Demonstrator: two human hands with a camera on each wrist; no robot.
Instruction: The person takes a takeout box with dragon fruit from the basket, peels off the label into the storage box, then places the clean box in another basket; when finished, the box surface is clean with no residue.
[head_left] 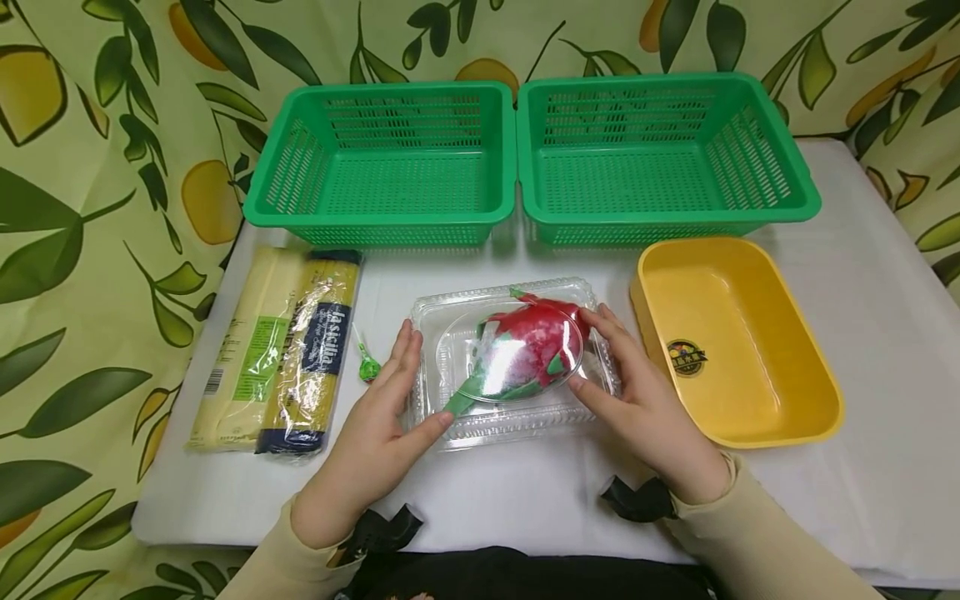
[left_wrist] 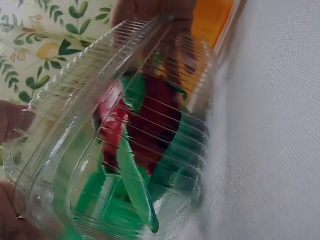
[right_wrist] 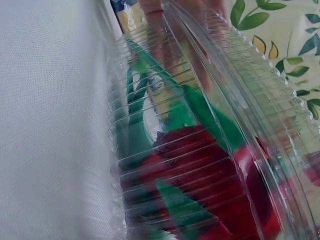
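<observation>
Before me, a clear plastic clamshell container [head_left: 442, 429] with ribbed walls holds a dragon fruit [head_left: 525, 342], red with green leaf-like scales, seen through the lid. My left hand [head_left: 382, 421] holds the container's left side, thumb on the front left of the lid. My right hand [head_left: 637, 392] holds the right side, fingers at the far right corner and thumb near the front. The left wrist view shows the container [left_wrist: 55, 165] close over the white cloth, with my right hand at its far end. Green scales [right_wrist: 200, 105] show through the wall in the right wrist view.
Two green plastic baskets [head_left: 382, 221] stand side by side at the back. A yellow basin [head_left: 750, 350] is on the right. At the left lie a pale noodle pack [head_left: 240, 350] and a spaghetti pack [head_left: 318, 333]. A green lollipop [head_left: 367, 367] lies beside my left fingers.
</observation>
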